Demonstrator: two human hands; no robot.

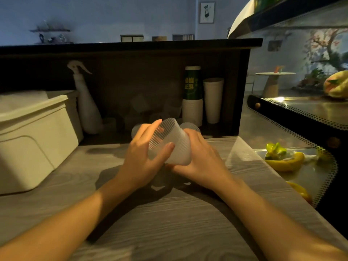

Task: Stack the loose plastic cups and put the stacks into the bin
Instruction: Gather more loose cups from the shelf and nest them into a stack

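Dim café counter nook, grey wood-grain table (160, 232) filling the lower frame, dark shelf wall across the middle. At frame centre, held just above the table: a ribbed translucent plastic cup (170, 143), tilted, mouth toward the upper left. Gripped from both sides: left hand (145, 155) wrapped round the near-left wall, thumb across the front; right hand (199, 159) cupping the right side and base. Possibly more than one cup nested there; cannot tell. Behind the hands, more loose cups (189, 126) lying in shadow at the foot of the dark wall, count unclear.

Judged step: seating one cup into another. Best done with axes lined up, rims kept parallel, light pressure only, since thin ribbed walls probably flex and jam if squeezed or forced in askew.

Cream plastic bin (33, 140) at left of frame, well apart from the hands, open top facing up, rim unobstructed. Open table between hands and bin, so a leftward carry looks free. Tighter at the back: white spray bottle (85, 108) beside the bin, stacked paper cups (193, 102) upper right of centre. At right, table edge close to the right forearm, with a glass display case (305, 129) beyond; better to keep elbows inward.
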